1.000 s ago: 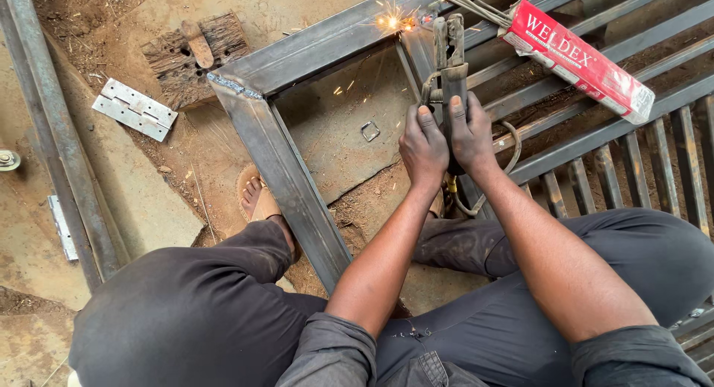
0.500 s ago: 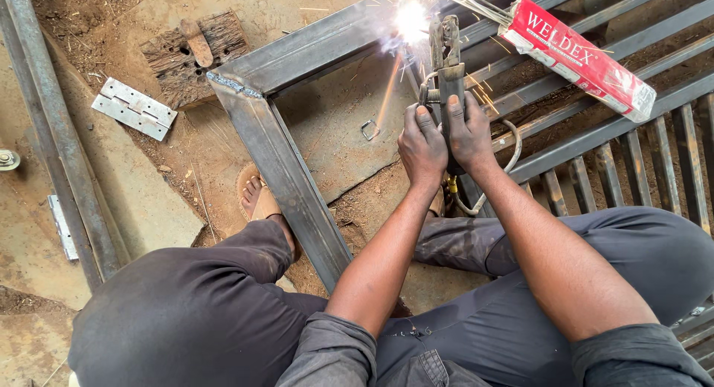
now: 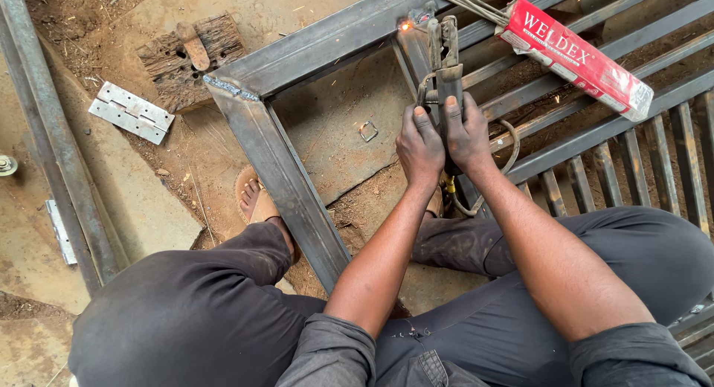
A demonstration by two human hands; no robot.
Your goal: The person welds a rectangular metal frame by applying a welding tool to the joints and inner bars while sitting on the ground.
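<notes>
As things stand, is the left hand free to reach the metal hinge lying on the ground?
Probably not: the left hand grips the electrode holder together with the right hand; the hinge lies beyond the steel frame.

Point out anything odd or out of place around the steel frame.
Both bare hands, left hand and right hand, clasp the electrode holder near a glowing spot on the steel frame. A foot in an open sandal rests beside the frame. No gloves are visible.
</notes>
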